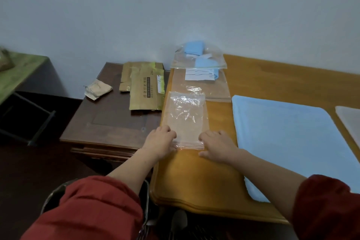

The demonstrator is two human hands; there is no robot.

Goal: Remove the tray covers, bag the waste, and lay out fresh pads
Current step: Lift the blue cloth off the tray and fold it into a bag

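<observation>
Wooden table (194, 181) by a pale wall; clear bag (185, 119) lies flat near its left edge. Left hand (161, 140) and right hand (216, 146) curl fingers onto its near corners, seemingly pinching the zip edge. Risk: slick film slips free, or bag slides off the edge. Blue pad (288, 138) just right, second bag (206, 85) touching behind, cardboard (144, 87) on side cabinet (109, 122). Nothing blocks the hands.

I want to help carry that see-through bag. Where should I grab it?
Pinch the clear zip bag by its zip strip along the near edge, coming from the table's near side. It lies flat and floppy; that strip looks firmest. The left hand and right hand hold its corners.
</observation>
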